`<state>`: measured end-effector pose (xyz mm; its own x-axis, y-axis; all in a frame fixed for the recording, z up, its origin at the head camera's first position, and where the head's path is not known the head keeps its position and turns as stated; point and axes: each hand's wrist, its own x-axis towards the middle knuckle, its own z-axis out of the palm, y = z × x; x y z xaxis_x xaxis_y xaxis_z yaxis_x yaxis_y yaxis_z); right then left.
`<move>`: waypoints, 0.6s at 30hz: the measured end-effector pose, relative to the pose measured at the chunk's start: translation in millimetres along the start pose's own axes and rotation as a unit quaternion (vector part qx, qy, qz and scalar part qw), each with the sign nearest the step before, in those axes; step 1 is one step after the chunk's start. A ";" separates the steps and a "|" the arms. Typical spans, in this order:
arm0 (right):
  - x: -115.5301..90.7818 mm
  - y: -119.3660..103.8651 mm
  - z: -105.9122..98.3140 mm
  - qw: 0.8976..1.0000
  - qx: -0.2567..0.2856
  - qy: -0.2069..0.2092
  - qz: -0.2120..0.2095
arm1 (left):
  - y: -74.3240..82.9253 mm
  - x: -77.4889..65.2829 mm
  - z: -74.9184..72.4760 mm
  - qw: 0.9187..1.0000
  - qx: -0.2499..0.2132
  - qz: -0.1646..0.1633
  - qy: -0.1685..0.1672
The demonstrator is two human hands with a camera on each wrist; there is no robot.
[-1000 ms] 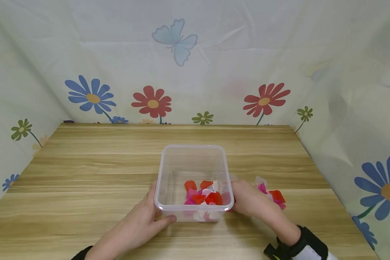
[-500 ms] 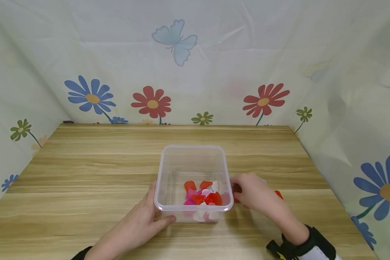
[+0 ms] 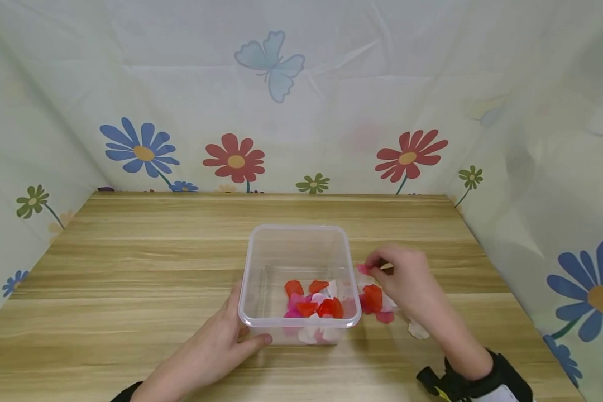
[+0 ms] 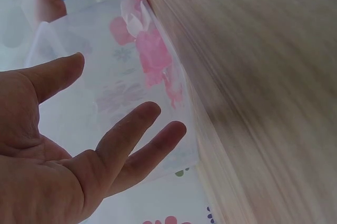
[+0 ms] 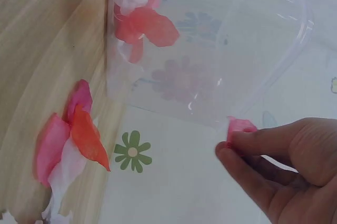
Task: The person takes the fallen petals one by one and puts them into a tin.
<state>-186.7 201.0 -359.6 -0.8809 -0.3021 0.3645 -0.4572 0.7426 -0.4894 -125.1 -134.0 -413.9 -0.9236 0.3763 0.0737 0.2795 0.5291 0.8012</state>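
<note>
A clear plastic box stands on the wooden table, with red, pink and white flower petals lying in its right half. My left hand rests at the box's left side, thumb by the near corner; in the left wrist view its fingers are spread and loosely bent beside the wall. Between thumb and fingertips, my right hand pinches a pink petal, raised near the box's right wall. Beneath that hand a loose group of petals, red, pink and white, lies on the table.
A white petal lies apart, nearer the right forearm. The wooden table reaches back to a flower-printed cloth, which also rises along both sides. A black wrist strap sits on the right arm.
My right hand has moved from low against the box's right side up and to the right, now with a pink petal pinched. More petals show beside the box. The left hand and box stay put.
</note>
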 end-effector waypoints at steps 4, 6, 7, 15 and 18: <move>-0.7 -4.5 -1.8 0.998 0.008 0.063 -0.030 | -0.1 -0.2 0.0 1.000 -0.003 0.001 -0.002; -2.0 -8.0 -2.6 0.995 0.017 0.085 -0.042 | 0.1 -0.5 -0.1 1.000 -0.003 0.002 -0.001; -2.8 -10.0 -3.0 0.994 0.021 0.093 -0.049 | 0.2 -0.6 -0.3 1.000 -0.002 0.004 -0.001; -7.7 -27.6 0.9 0.986 0.066 0.100 -0.111 | 1.0 -1.2 -1.3 1.000 -0.003 0.013 -0.002; -7.7 -33.1 4.6 0.983 0.082 0.095 -0.130 | 0.9 -1.0 -1.4 1.000 -0.001 0.018 0.000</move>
<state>-165.3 176.1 -349.9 -0.6990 -0.3402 0.6290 -0.6919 0.5440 -0.4746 -124.3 -134.9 -412.4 -0.9128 0.3955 0.1021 0.3118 0.5130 0.7998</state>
